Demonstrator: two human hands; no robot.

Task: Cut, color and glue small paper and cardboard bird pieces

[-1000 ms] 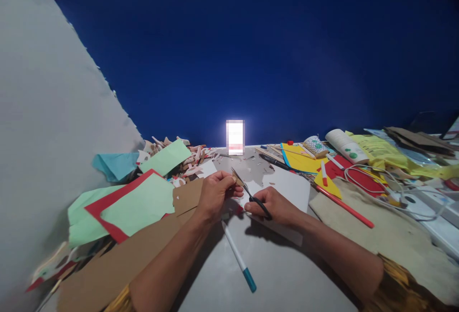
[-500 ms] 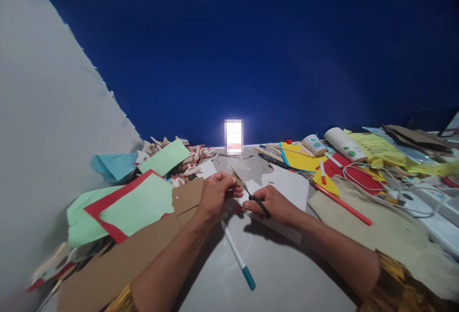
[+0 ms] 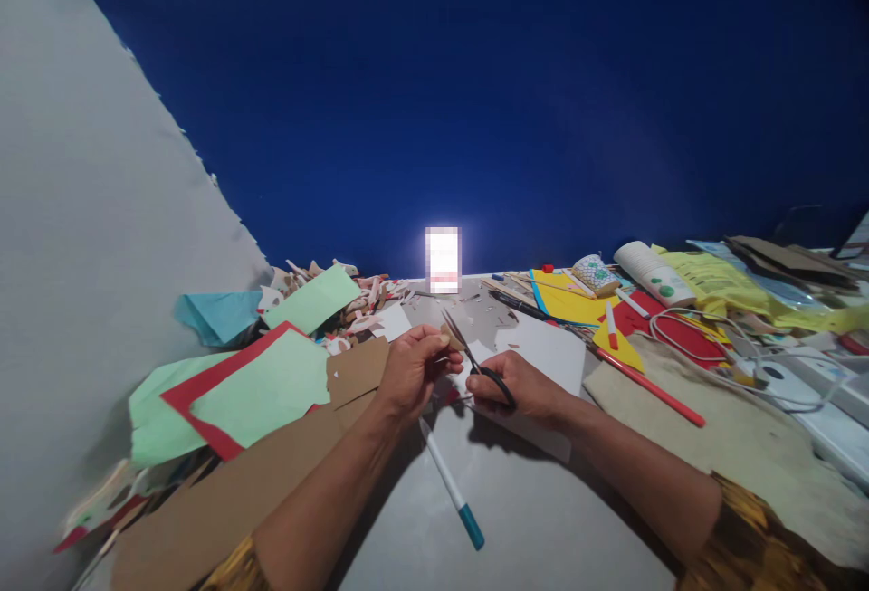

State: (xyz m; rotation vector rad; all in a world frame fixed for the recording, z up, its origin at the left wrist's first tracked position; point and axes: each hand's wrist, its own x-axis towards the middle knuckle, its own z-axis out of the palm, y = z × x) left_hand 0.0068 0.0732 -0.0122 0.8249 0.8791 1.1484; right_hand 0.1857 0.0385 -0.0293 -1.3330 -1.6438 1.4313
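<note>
- Forearms enter from the bottom edge, both bare, over the grey surface (image 3: 543, 519).
- White marker (image 3: 451, 481) with a teal cap lies flat on the surface, just below the left hand (image 3: 414, 372). Same spot as half a second ago.
- Left hand: thumb and fingertips pinched narrow on a small brown scrap (image 3: 452, 338), held clear of the surface. Hand has barely shifted since the earlier frame.
- Right hand (image 3: 521, 387): closed on the black loops of the scissors (image 3: 477, 360), fingers through the handles.
- Delta: scissors blades now stand steeper, with the tip a little higher and further right than before. Blades meet the brown scrap at its right side. Cannot tell how far apart the blades are.
- White sheet (image 3: 547, 351) lies under and behind the right hand, unchanged.
- Left of the hands: brown cardboard (image 3: 224, 491) lies near. Beyond it, a mint-green sheet (image 3: 262, 383) lies on a red sheet (image 3: 204, 424).
- Right of the hands: a red pencil (image 3: 648, 386) lies at a slant beside a tan cloth (image 3: 733, 446), with a white cable (image 3: 706, 330) looped further out.
- Far edge: scrap pile (image 3: 359, 294), black pen (image 3: 520, 304), yellow sheet (image 3: 567, 301), patterned cup (image 3: 596, 272) and white tube (image 3: 655, 274). None have moved.
- Back: a bright blurred rectangle (image 3: 444, 259) stands against the blue wall (image 3: 475, 102).
</note>
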